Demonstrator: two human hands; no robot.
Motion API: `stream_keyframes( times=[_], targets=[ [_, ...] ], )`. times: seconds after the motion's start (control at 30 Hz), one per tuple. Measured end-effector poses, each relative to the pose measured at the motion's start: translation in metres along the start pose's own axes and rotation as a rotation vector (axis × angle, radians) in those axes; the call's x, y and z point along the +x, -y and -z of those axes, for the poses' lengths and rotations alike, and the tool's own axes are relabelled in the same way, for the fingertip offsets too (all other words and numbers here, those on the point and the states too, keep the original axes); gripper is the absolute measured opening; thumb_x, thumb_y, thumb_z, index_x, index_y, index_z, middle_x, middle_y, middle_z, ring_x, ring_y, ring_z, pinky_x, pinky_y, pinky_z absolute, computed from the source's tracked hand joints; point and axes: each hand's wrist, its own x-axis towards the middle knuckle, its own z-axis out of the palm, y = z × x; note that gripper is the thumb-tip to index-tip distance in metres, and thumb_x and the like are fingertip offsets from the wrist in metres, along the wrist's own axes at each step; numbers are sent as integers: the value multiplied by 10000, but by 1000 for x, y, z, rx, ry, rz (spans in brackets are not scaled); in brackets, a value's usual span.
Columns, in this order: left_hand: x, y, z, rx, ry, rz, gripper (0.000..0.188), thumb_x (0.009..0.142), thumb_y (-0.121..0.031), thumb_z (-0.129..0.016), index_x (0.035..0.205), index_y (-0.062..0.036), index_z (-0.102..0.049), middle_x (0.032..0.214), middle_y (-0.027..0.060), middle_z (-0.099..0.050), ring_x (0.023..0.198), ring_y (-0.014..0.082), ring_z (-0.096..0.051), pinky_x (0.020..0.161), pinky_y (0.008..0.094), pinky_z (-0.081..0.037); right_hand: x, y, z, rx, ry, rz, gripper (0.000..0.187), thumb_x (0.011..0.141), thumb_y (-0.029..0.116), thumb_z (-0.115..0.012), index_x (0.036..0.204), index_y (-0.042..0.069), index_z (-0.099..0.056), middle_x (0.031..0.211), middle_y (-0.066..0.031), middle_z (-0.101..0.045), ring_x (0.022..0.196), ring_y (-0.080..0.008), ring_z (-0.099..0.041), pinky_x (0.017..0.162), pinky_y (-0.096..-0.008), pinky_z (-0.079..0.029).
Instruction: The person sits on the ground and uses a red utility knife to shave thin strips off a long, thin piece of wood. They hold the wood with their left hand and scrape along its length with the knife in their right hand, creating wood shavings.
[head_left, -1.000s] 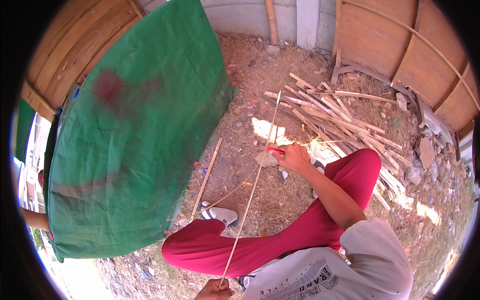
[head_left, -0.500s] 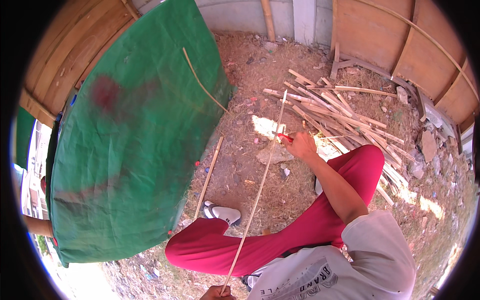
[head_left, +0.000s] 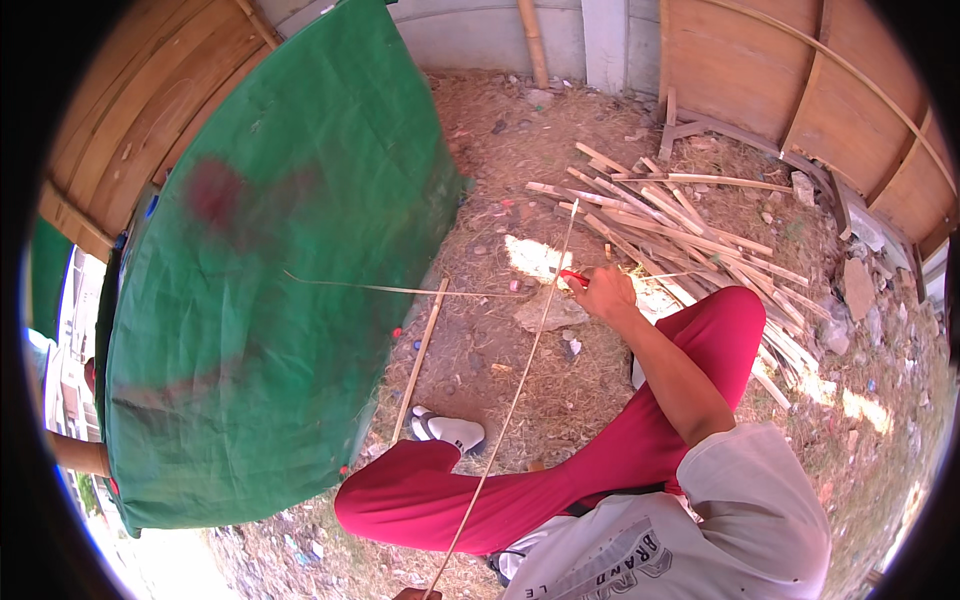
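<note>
A long thin bamboo strip [head_left: 515, 400] slants across my lap, its far tip out over the ground. My left hand [head_left: 412, 594], mostly cut off by the lower edge, grips the strip's near end. My right hand [head_left: 607, 293] is closed round the red handle of a small knife [head_left: 571, 276]. The knife's blade lies against the strip near its far end. A thin, curved shaving [head_left: 410, 290] stretches leftward from near the knife, in front of the green sheet.
A pile of split bamboo sticks [head_left: 690, 225] lies right of my hand. One stick [head_left: 420, 360] rests by my foot [head_left: 447, 428]. A large green sheet [head_left: 280, 330] stands at the left, with another person's forearm [head_left: 80, 455] beside it. Wooden panels [head_left: 760, 80] stand behind.
My left hand has drawn back toward the lower edge, and the strip has slid toward me. The curved shaving has moved down to lie nearly level. My right hand has barely moved.
</note>
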Motion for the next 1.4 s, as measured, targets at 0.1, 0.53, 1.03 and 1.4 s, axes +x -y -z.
stream_keyframes(
  times=[0.1, 0.53, 1.03, 1.4],
  targets=[
    [-16, 49, 22, -38, 141, 5, 139, 833, -89, -775, 873, -92, -642, 742, -56, -589, 615, 85, -525, 511, 306, -408, 3, -4, 2, 26, -4, -35, 478, 913, 604, -617, 1083, 197, -801, 842, -199, -739, 831, -388, -721, 751, -491, -575],
    [-120, -10, 17, 42, -72, -180, 140, 872, -159, -753, 951, -57, -700, 779, -3, -652, 678, 99, -585, 568, 277, -443, 23, -13, 20, 14, -18, -58, 533, 910, 596, -615, 965, 99, -798, 977, -236, -734, 962, -403, -704, 841, -490, -560],
    [-161, -93, -17, -95, -194, 185, 270, 929, -334, -724, 927, -64, -731, 763, 20, -663, 725, 120, -631, 607, 315, -471, 98, 9, 49, -76, -44, -132, 583, 923, 591, -607, 1122, 64, -756, 1138, -202, -726, 1104, -378, -686, 947, -465, -546],
    [-171, -40, -25, 206, -493, 150, 234, 903, -269, -737, 963, -44, -715, 835, 17, -655, 750, 163, -631, 660, 338, -495, 119, -61, 71, -245, 156, -188, 570, 867, 459, -661, 1259, 46, -682, 1300, -175, -676, 1205, -327, -656, 1010, -464, -525]
  ],
)
